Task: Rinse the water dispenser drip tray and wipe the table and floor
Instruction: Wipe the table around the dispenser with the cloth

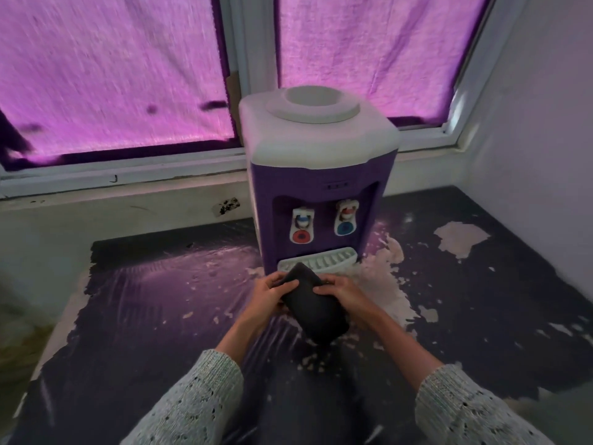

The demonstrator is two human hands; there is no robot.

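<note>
A purple and white water dispenser (316, 175) stands on a dark table (144, 303) against the window wall. Its white slotted drip tray (327, 261) sits in place at the base, below a red tap and a blue tap. Just in front of the tray, both my hands hold a folded dark cloth (313, 308). My left hand (271, 293) grips the cloth's left edge with the thumb on top. My right hand (345, 293) grips its right edge. The cloth's far end overlaps the tray's front left corner.
The dark tabletop is worn, with pale peeled patches (462, 237) around the dispenser's base and to the right. Two windows covered with pink cloth (112, 75) run behind. A white wall (539, 123) closes the right side. The table's left edge (69, 319) drops off.
</note>
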